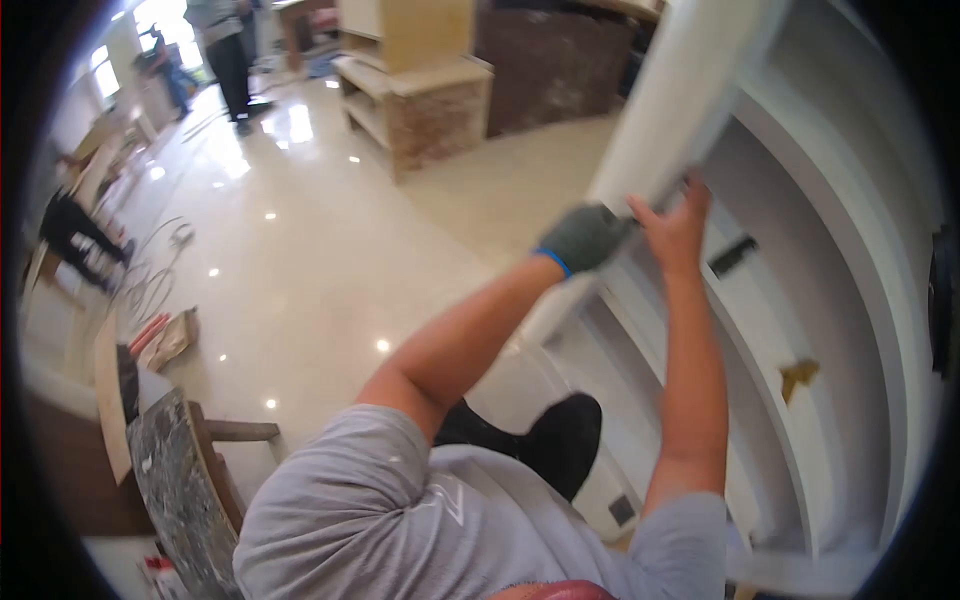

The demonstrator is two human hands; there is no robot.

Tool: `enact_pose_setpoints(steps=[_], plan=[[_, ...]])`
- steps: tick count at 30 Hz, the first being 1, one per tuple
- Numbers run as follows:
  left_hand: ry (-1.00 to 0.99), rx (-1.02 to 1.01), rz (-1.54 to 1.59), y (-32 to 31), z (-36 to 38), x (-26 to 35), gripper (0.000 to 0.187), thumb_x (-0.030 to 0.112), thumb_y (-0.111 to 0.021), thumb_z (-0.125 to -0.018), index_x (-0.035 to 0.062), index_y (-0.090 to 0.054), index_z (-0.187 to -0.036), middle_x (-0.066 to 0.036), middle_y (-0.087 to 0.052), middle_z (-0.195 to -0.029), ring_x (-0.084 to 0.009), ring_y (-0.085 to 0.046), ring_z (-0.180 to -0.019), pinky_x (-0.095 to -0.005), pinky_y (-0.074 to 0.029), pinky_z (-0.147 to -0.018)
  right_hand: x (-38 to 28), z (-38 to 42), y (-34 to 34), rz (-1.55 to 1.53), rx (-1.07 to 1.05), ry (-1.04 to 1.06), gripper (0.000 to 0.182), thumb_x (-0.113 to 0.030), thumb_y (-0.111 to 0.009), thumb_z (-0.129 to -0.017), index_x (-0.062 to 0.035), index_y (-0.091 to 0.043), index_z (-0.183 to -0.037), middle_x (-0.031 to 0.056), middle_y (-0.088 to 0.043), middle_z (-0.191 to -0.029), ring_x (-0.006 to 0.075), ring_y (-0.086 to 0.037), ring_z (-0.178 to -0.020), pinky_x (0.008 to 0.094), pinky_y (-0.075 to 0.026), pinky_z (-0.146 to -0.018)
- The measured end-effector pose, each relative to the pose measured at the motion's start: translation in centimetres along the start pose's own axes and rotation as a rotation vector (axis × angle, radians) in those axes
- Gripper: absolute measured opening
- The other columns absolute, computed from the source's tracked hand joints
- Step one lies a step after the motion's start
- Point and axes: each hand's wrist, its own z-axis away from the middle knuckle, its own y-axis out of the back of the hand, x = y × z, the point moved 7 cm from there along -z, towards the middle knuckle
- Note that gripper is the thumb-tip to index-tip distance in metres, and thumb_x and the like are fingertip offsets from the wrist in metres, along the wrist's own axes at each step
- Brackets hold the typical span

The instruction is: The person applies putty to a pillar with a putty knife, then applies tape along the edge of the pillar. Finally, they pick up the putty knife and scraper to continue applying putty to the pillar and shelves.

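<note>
A white upright panel [665,110] forms the near side of a white curved shelving unit [770,350]. At its edge is my left hand [585,238], in a dark grey-green glove with a blue cuff, its fingers curled closed; what they hold, if anything, is hidden. Close beside it, my bare right hand [677,228] is raised against the panel's inner edge, thumb and fingers apart. On a shelf below and right of this hand lies a dark rectangular piece [733,256]. Farther down the shelves is a yellow-brown scrap [798,380].
Unfinished wooden cabinets [430,110] stand ahead on the glossy tiled floor [300,250]. A loose cable [160,265] and a bag [170,340] lie at left, near a worn bench [180,480]. People [228,60] stand in the background, another [75,230] at far left.
</note>
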Motion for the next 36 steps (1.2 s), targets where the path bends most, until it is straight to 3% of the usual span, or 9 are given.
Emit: enact_pose_setpoints(steps=[1,5,11,16,20,22,27,30,36], plan=[[0.294,-0.061,0.303,3.0,1.1,1.0,0.036,0.036,-0.054,-0.096,0.0049,-0.073,-0.098,-0.021,-0.071,-0.088,-0.0371,-0.068,-0.079,-0.0474,-0.052,-0.076,0.2,-0.3,-0.3,0.004,0.017,0.019,0.103,-0.032,-0.090,-0.065,0.0032,-0.036,-0.146,0.0251,-0.046,-0.136,0.0409,-0.045,-0.129,0.0474,-0.039,-0.110],[0.380,0.153,0.442,1.9,4.0,-0.1,0.046,0.040,-0.057,-0.096,-0.0004,-0.067,-0.115,-0.026,-0.069,-0.106,-0.0416,-0.066,-0.102,-0.0463,-0.050,-0.091,-0.1,-0.2,-0.4,0.024,0.013,0.061,0.102,-0.030,-0.090,-0.067,0.0013,-0.034,-0.147,0.0251,-0.046,-0.137,0.0409,-0.045,-0.129,0.0471,-0.038,-0.110],[0.536,-0.060,0.374,2.3,4.0,-0.1,0.044,0.036,-0.056,-0.096,-0.0001,-0.065,-0.120,-0.024,-0.069,-0.109,-0.0400,-0.066,-0.102,-0.0457,-0.051,-0.090,-1.6,-0.3,0.3,0.005,-0.014,0.020,0.099,-0.028,-0.090,-0.068,0.0031,-0.036,-0.145,0.0254,-0.046,-0.136,0.0408,-0.045,-0.129,0.0463,-0.038,-0.110],[-0.114,-0.065,-0.053,-3.0,3.1,-1.5,0.043,0.027,-0.068,-0.083,0.0047,-0.065,-0.120,-0.019,-0.067,-0.110,-0.0362,-0.066,-0.096,-0.0440,-0.054,-0.086,0.8,-0.2,-0.6,0.057,0.018,0.091,0.100,-0.032,-0.090,-0.067,0.0042,-0.037,-0.144,0.0256,-0.049,-0.133,0.0413,-0.046,-0.128,0.0456,-0.039,-0.109],[-0.086,0.187,-0.018,-0.9,4.3,-0.7,0.040,0.030,-0.068,-0.084,0.0029,-0.067,-0.114,-0.017,-0.071,-0.097,-0.0325,-0.069,-0.090,-0.0435,-0.055,-0.080,-0.8,-0.2,0.2,0.080,-0.016,0.028,0.103,-0.036,-0.090,-0.067,0.0063,-0.036,-0.144,0.0250,-0.050,-0.130,0.0415,-0.048,-0.125,0.0471,-0.042,-0.106],[0.296,-0.017,0.316,0.3,3.9,-1.0,0.042,0.038,-0.064,-0.089,0.0005,-0.069,-0.107,-0.016,-0.071,-0.085,-0.0300,-0.070,-0.080,-0.0419,-0.054,-0.075,-1.1,-0.3,0.4,0.098,-0.020,0.011,0.104,-0.036,-0.090,-0.066,0.0063,-0.036,-0.144,0.0249,-0.050,-0.131,0.0412,-0.049,-0.125,0.0473,-0.044,-0.105],[0.565,-0.221,0.394,-0.3,3.0,-2.3,0.058,0.053,-0.054,-0.093,-0.0023,-0.072,-0.091,-0.015,-0.068,-0.070,-0.0263,-0.068,-0.065,-0.0389,-0.053,-0.068,-1.4,-0.3,0.3,0.108,-0.030,0.012,0.104,-0.038,-0.090,-0.066,0.0056,-0.036,-0.144,0.0246,-0.048,-0.132,0.0406,-0.050,-0.124,0.0471,-0.046,-0.103],[0.528,-0.276,0.346,-0.3,2.3,-2.5,0.059,0.053,-0.055,-0.092,-0.0038,-0.071,-0.088,-0.015,-0.068,-0.068,-0.0257,-0.068,-0.066,-0.0389,-0.052,-0.067,-1.7,-0.2,0.5,0.118,-0.041,-0.008,0.105,-0.038,-0.090,-0.066,0.0058,-0.036,-0.144,0.0244,-0.048,-0.132,0.0406,-0.051,-0.123,0.0471,-0.047,-0.102],[0.040,-0.213,-0.057,-2.0,1.3,-2.6,0.042,0.047,-0.052,-0.097,0.0086,-0.070,-0.099,-0.011,-0.069,-0.077,-0.0278,-0.068,-0.070,-0.0424,-0.052,-0.067,-1.5,-0.2,0.4,0.129,-0.032,0.020,0.107,-0.040,-0.090,-0.066,0.0065,-0.035,-0.145,0.0245,-0.049,-0.130,0.0404,-0.050,-0.123,0.0467,-0.047,-0.102]])
